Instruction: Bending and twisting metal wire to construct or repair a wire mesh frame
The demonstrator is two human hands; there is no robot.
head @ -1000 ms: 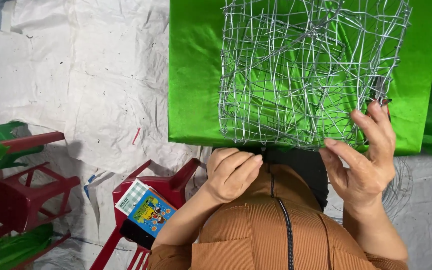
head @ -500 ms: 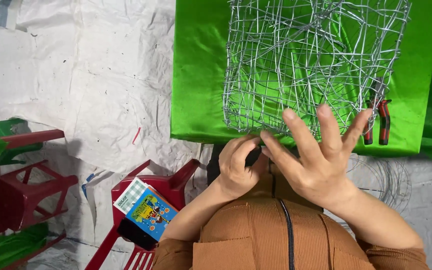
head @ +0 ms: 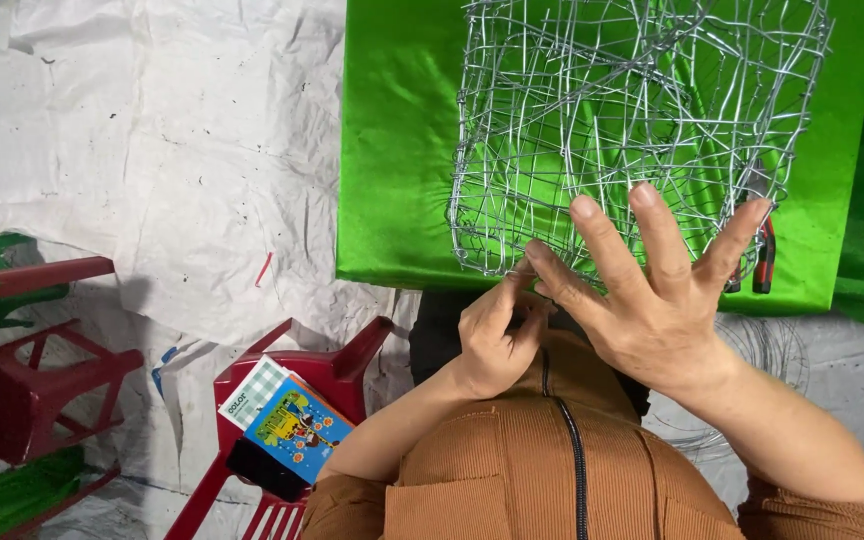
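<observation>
A box-shaped cage of woven silver wire [head: 632, 120] stands on a bright green cloth [head: 397, 150]. My left hand [head: 492, 335] reaches up to the cage's near bottom edge, its fingertips pinched on a wire there. My right hand [head: 657, 295] lies over the same edge just to the right, palm down and fingers spread wide, with its thumb touching my left fingertips. It holds nothing. Pliers with red handles [head: 764, 255] lie on the cloth beside the cage's right corner, partly hidden by my right fingers.
A red plastic stool [head: 337, 365] at lower left carries a colourful booklet [head: 292, 425] and a dark phone. More red and green plastic stools [head: 22, 370] stand at the far left. White sheeting [head: 152, 150] covers the floor. A coil of wire [head: 752, 345] lies below the cloth.
My right hand left the cage's right side by the pliers and swung left to the near edge, fingers spread. My left hand rose from a loose fist to pinch the wire.
</observation>
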